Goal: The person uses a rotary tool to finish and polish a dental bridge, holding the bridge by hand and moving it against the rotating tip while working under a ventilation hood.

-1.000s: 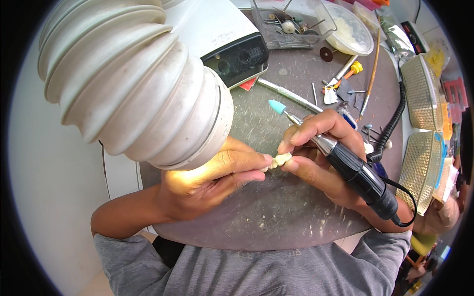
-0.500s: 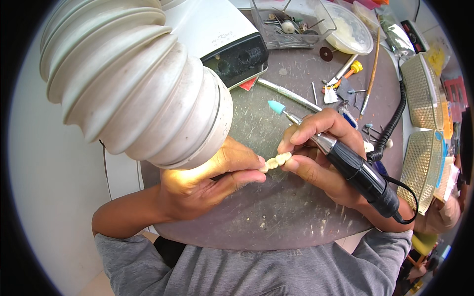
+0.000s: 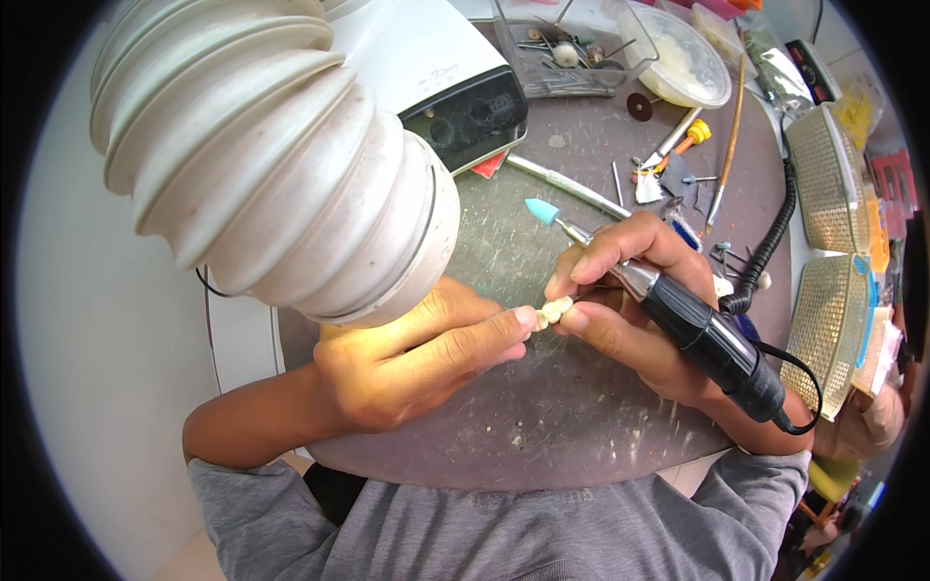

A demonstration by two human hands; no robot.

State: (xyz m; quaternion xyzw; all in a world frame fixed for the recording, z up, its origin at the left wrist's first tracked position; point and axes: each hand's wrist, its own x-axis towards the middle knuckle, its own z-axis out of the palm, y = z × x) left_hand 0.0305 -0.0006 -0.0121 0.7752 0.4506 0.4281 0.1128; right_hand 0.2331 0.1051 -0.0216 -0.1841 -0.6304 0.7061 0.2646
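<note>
A small cream-coloured dental bridge (image 3: 553, 312), shaped like a row of teeth, is pinched between both hands over the middle of the table. The fingertips of my left hand (image 3: 426, 353) close on its left end, and the thumb hides part of it. My right hand (image 3: 639, 315) grips its right end between thumb and forefinger. Resting across that same hand is a black and silver rotary handpiece (image 3: 697, 329). Its pale blue pointed grinding tip (image 3: 542, 210) juts out to the upper left, apart from the bridge.
A ribbed white suction hose (image 3: 262, 165) looms over my left hand. Behind it stands a white box-shaped device (image 3: 426, 58). At the back are a clear bin of burs (image 3: 567, 82) and a round plastic tub (image 3: 683, 58). A brush (image 3: 728, 145) and woven baskets (image 3: 823, 329) lie rightward.
My left thumb has slid forward over the bridge, covering more of its left end. The hose mouth sits slightly higher and to the right. My right hand looks nearly unmoved.
</note>
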